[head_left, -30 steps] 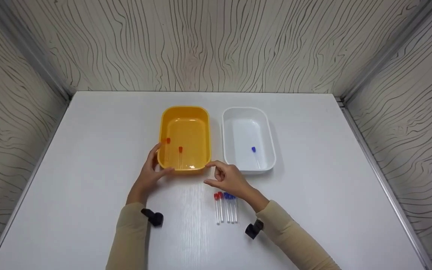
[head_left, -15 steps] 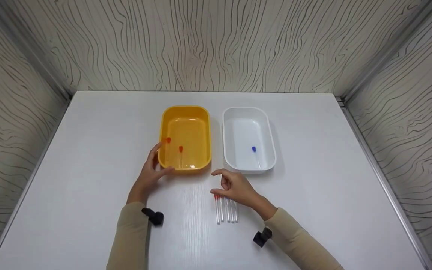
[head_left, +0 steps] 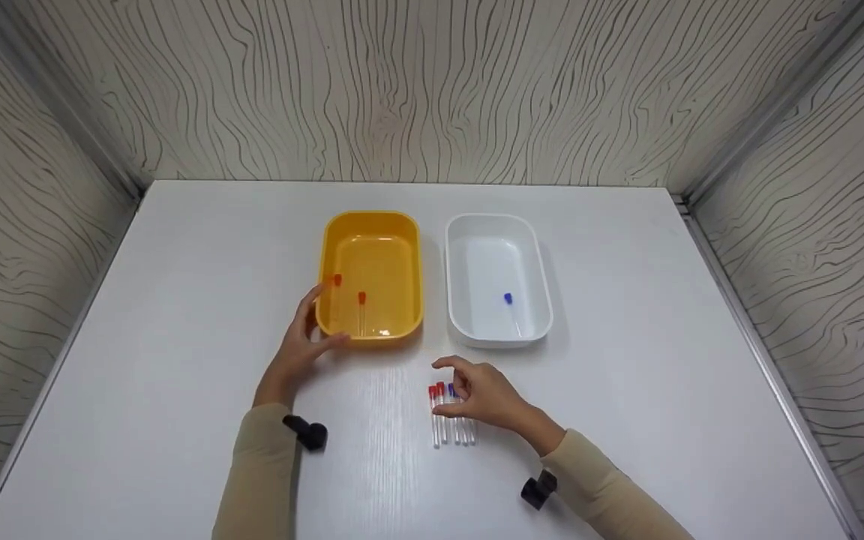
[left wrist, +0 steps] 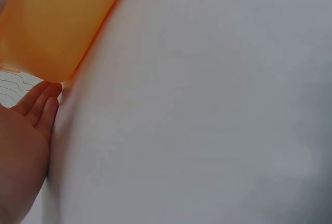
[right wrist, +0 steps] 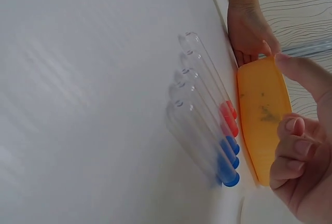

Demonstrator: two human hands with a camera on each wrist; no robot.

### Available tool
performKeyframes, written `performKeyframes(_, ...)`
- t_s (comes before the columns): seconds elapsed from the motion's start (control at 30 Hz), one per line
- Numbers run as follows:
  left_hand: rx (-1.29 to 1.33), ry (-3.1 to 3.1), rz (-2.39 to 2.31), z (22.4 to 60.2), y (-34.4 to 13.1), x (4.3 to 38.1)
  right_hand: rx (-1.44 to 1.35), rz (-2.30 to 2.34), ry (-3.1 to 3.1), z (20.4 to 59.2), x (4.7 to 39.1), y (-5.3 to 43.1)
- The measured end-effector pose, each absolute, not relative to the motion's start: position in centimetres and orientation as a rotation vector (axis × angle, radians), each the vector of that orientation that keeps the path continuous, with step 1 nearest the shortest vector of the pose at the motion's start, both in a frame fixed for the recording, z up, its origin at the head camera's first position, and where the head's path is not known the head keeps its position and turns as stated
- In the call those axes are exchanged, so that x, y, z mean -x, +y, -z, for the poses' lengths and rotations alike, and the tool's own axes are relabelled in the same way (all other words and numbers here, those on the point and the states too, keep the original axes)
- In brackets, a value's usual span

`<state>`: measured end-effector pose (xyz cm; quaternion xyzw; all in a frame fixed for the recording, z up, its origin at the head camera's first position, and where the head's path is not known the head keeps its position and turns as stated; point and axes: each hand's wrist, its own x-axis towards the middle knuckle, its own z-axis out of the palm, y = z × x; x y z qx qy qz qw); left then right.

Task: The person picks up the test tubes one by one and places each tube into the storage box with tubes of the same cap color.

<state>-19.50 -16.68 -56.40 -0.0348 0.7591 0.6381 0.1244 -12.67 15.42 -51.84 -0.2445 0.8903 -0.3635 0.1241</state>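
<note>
My left hand (head_left: 299,349) holds the near left corner of a yellow tray (head_left: 379,262), thumb at the near rim and fingers along the left side. Two red-capped tubes (head_left: 362,298) lie inside that tray. My right hand (head_left: 486,394) hovers over a row of clear tubes on the table, thumb and index finger spread apart, nothing between them. In the right wrist view the row has two red-capped tubes (right wrist: 228,123) and three blue-capped tubes (right wrist: 225,167), side by side. From the head camera, my right hand partly hides the blue ones.
A white tray (head_left: 481,262) stands right of the yellow one, with one blue-capped tube (head_left: 509,300) in it. Patterned walls (head_left: 402,90) enclose the white table (head_left: 199,300) at the back and both sides.
My right hand has moved from the yellow tray's near right corner toward me and slightly right, coming over the tube row. My left hand stays at the tray.
</note>
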Motion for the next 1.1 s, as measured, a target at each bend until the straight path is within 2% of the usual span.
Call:
performKeyframes(0.53, 0.026, 2.221, -1.913, 56.5, -16.7, 19.5, 0.673, 0.728, 2.676, 52.7, 11.5, 16.4)
performKeyframes(1.1, 0.064, 2.224, -1.897, 56.3, -16.6, 19.3, 0.623, 0.553, 2.677, 53.1, 11.2, 15.8)
